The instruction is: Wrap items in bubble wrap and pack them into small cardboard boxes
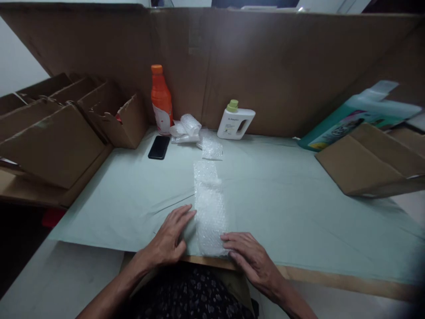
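Observation:
A long strip of clear bubble wrap [210, 208] lies flat on the pale green table sheet [285, 199], running away from me. My left hand [171, 237] rests palm down at the strip's near left edge, fingers touching it. My right hand [250, 257] lies flat at the near right corner, fingertips on the wrap. Neither hand grips anything.
At the back stand an orange bottle [161, 101], a white jug with a green cap [236, 121], crumpled bubble wrap [189, 127], a smaller wrap piece [211, 148] and a black phone [159, 147]. Cardboard boxes [56, 133] line the left; a folded box [372, 161] and a teal refill pack [355, 117] sit right.

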Motion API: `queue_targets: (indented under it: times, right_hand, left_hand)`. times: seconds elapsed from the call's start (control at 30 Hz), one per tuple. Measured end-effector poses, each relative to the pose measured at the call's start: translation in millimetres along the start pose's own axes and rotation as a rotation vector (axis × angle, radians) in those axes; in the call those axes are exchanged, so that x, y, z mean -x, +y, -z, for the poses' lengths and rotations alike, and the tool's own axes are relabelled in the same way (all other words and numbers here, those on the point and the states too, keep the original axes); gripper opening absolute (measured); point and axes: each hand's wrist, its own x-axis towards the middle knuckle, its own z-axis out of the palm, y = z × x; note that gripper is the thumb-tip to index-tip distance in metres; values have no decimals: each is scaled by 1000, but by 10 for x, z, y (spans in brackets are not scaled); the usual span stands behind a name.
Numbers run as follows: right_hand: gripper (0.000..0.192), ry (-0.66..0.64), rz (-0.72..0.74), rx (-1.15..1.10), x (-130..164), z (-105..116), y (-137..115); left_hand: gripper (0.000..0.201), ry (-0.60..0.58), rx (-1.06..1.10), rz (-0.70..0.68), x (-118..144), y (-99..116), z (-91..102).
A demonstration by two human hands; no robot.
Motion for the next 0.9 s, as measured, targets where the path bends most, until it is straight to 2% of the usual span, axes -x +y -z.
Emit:
queue_targets:
  times: [0.1, 0.17, 0.23, 0.27, 0.33, 0.4, 0.47, 0.53, 0.6, 0.73, 0.83, 0.9]
  right_hand:
    - [23, -62, -92, -98, -49, -15, -4]
    - [23, -121, -182, -153, -146, 16, 18]
    - [25, -156, -284, -185, -287, 47, 85]
    - [24, -133, -329, -182, -360, 55, 134]
    - [22, 23, -378, -110, -477, 51, 241]
    - [27, 230, -324, 44, -513, 30, 309]
    - [27, 338, -170, 195, -465, 2, 294]
    - [25, 295, -6, 271, -377, -34, 212]
    - [27, 183, 70, 306, -311, -86, 123]
    - [30, 9, 47, 433, -330, -231, 126]
    - [23, -17, 53, 515, -404, -310, 258]
    - [21, -9, 95, 530, -451, -317, 342]
  left_hand:
    - [87, -82, -24, -114, 31, 116, -10]
    - [74, -56, 37, -107, -34, 154, -76]
    - [54, 32, 101, -15, -163, 151, -158]
    - [46, 81, 119, 53, -243, 137, -194]
    - [38, 165, 107, 200, -408, 95, -243]
    - [39, 215, 66, 312, -547, 44, -264]
    - [42, 238, 24, 366, -632, -4, -275]
    - [44, 240, 2, 384, -671, -40, -296]
    - [45, 236, -30, 374, -691, -63, -331]
    - [47, 223, -175, 288, -737, -91, -394]
    - [45, 255, -245, 243, -706, -89, -368]
    - [41, 298, -258, 151, -615, -57, -323]
